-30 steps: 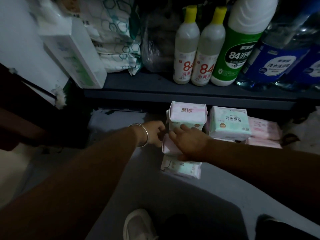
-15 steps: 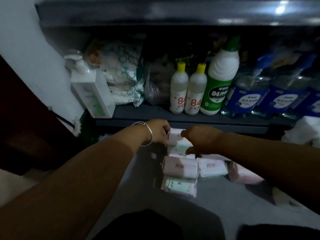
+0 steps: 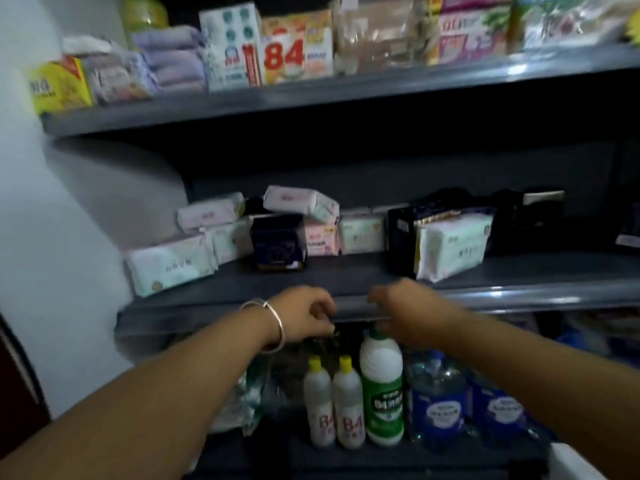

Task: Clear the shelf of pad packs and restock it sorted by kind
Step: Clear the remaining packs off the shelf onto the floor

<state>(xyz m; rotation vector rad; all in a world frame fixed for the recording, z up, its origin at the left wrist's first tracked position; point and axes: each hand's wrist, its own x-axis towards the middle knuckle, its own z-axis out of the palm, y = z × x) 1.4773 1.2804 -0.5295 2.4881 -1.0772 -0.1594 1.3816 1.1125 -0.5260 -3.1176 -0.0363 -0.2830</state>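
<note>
Mid-frame, both hands hover at the dark grey metal shelf (image 3: 519, 292) edge: left hand (image 3: 304, 315) and right hand (image 3: 398, 306) loosely curled, each grip released, below pale plastic-wrapped pad packs (image 3: 169, 263).

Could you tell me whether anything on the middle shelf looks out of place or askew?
Yes. One pink pad pack lies tilted on top of the standing packs rather than in line, and a dark purple pack stands alone among the pale ones. The pale green pack at the left end sits at an angle.
</note>
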